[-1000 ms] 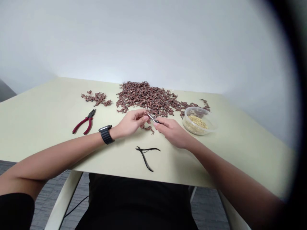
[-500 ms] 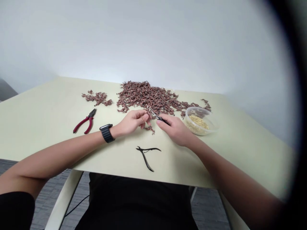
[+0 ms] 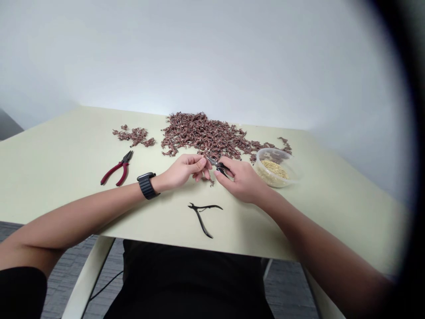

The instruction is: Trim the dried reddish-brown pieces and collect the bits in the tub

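At the near edge of the brown heap, my left hand pinches a small reddish-brown piece between thumb and forefinger; the fingers hide most of it. My right hand is wrapped round black-handled pliers, whose metal jaws reach to my left fingertips. Whether the jaws grip the piece is too small to tell. Just below my left fingers lies a loose brown piece. The big heap of small brown pieces spreads behind both hands.
Red-handled pliers lie at left, below a smaller brown pile. Black nippers rest near the front edge. A clear plastic tub with small gold-coloured bits stands right of my right hand. Behind the table rises a pale wall.
The pliers in my right hand have shifted slightly left, their jaws closer to my left fingertips, and their handles look more spread. My left fingers have moved slightly, covering more of the loose piece.
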A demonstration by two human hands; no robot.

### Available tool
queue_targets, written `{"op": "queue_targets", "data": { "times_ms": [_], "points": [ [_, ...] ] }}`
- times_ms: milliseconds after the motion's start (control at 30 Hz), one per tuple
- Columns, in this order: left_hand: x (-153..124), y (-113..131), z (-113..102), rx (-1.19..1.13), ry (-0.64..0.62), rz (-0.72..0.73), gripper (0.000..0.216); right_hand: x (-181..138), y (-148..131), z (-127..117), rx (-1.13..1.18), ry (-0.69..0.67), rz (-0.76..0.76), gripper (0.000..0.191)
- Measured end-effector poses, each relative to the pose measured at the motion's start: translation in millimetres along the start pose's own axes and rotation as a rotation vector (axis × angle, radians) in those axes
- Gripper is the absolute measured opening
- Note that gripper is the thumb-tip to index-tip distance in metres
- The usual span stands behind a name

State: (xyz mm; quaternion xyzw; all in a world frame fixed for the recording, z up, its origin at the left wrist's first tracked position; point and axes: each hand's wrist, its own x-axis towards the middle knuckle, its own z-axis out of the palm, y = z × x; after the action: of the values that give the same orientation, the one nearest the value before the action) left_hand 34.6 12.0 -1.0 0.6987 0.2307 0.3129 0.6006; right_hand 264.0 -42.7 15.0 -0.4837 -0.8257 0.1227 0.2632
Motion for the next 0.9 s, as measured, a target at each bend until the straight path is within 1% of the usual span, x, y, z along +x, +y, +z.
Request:
{"op": "queue_targets", "data": {
  "times_ms": [133, 233, 300, 367, 433, 500, 567, 600, 633, 667, 700, 767, 833, 900],
  "points": [
    [0, -1, -2, 0.025, -0.003, 0.010, 0.040, 0, 0, -1, 0.019, -0.003, 0.005, 0.030],
    [1, -1, -1, 0.040, 0.002, 0.015, 0.042, -1, -2, -2, 0.049, -0.011, 0.039, 0.033],
    [0, 1, 1, 0.058, 0.012, 0.018, 0.043, -1, -5, -4, 0.111, -0.023, 0.062, 0.032],
    [0, 2, 2, 0.122, 0.035, 0.041, 0.043, 0, -9, -6, 0.253, -0.061, 0.087, 0.032],
    [-1, 2, 1, 0.274, 0.096, 0.092, 0.041, 1, -12, -8, 0.518, -0.166, 0.189, 0.034],
    [-2, 1, -4, 0.524, 0.182, 0.175, 0.032, 2, -13, -12, 0.850, -0.349, 0.373, 0.037],
    [-3, -1, -12, 0.789, 0.238, 0.297, 0.024, 3, -12, -16, 1.116, -0.557, 0.545, 0.039],
    [-3, -1, -15, 0.885, 0.238, 0.376, 0.026, 4, -11, -18, 1.196, -0.634, 0.595, 0.039],
    [-2, -1, -19, 0.953, 0.230, 0.431, 0.029, 4, -10, -19, 1.240, -0.678, 0.621, 0.040],
    [-2, -1, -21, 0.989, 0.226, 0.463, 0.031, 4, -9, -19, 1.255, -0.687, 0.629, 0.040],
    [-1, -1, -22, 0.993, 0.226, 0.465, 0.030, 4, -9, -19, 1.244, -0.657, 0.620, 0.041],
    [-1, 1, -20, 0.903, 0.235, 0.382, 0.026, 3, -8, -16, 1.130, -0.500, 0.557, 0.041],
    [0, 2, -16, 0.688, 0.215, 0.249, 0.029, 2, -7, -12, 0.878, -0.286, 0.441, 0.038],
    [1, 3, -11, 0.436, 0.160, 0.141, 0.037, 1, -8, -9, 0.558, -0.104, 0.291, 0.035]
  ]
}}
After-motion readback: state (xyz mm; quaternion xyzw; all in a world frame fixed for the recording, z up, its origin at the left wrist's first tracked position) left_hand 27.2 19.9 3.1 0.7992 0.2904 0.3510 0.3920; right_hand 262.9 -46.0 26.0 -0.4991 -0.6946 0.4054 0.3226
